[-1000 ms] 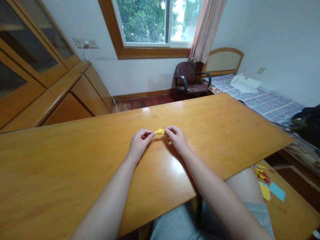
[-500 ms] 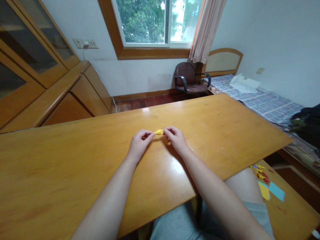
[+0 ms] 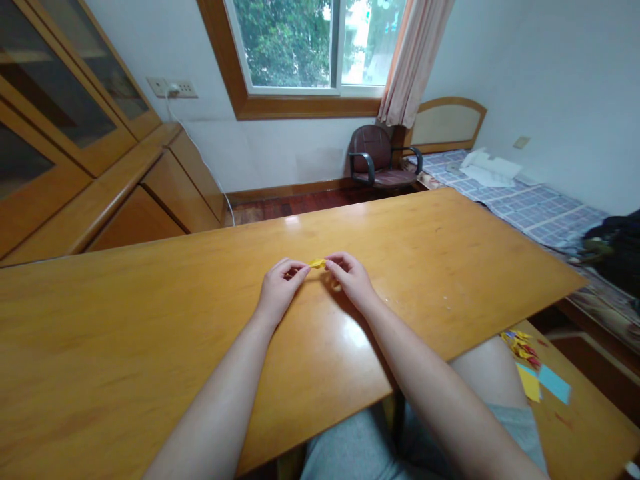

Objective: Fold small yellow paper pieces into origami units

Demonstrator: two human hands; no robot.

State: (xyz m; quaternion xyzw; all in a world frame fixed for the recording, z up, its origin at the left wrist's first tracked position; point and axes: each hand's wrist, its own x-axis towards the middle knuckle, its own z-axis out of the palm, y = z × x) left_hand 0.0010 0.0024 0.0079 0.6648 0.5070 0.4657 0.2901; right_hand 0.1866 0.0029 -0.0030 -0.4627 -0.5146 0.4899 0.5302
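Note:
A small folded piece of yellow paper (image 3: 317, 263) lies on the wooden table (image 3: 150, 320) between my two hands. My left hand (image 3: 280, 288) pinches its left end with curled fingers. My right hand (image 3: 351, 275) pinches its right end, fingers pressed together over it. Most of the paper is hidden by my fingertips.
A lower wooden surface (image 3: 585, 427) at the right holds small coloured paper squares (image 3: 543, 384) and a heap of folded pieces (image 3: 520, 343). Wooden cabinets (image 3: 75, 147) stand at the left. Beyond the table are an office chair (image 3: 375, 157), a bed (image 3: 525, 200) and a window (image 3: 320, 43).
My right hand's fingers have slid a little to the left over the yellow paper, so less of it shows. My left hand has stayed almost in place.

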